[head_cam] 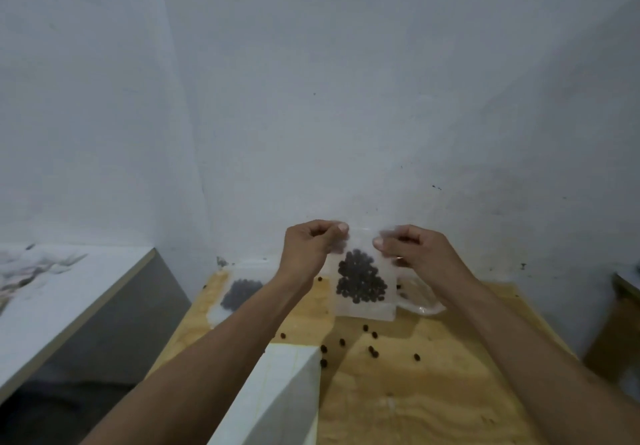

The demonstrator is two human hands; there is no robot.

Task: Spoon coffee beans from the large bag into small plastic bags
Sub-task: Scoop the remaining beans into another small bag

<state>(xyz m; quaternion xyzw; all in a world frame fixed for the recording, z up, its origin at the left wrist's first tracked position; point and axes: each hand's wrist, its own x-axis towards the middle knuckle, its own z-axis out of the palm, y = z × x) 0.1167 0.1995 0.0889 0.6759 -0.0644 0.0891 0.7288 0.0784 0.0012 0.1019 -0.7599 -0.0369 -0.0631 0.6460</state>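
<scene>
A small clear plastic bag [362,283] with dark coffee beans in its lower half hangs upright above the wooden table [433,392]. My left hand [313,248] pinches its top left corner and my right hand [412,248] pinches its top right corner. Another small bag with beans [240,294] lies flat at the table's far left. The large white bag [277,399] stands at the near edge, under my left forearm. No spoon is visible.
Several loose beans [372,349] lie scattered on the table's middle. Crumpled clear plastic [420,300] lies behind my right wrist. A white wall rises close behind the table. A white counter [52,306] stands to the left, and a wooden piece [620,326] to the right.
</scene>
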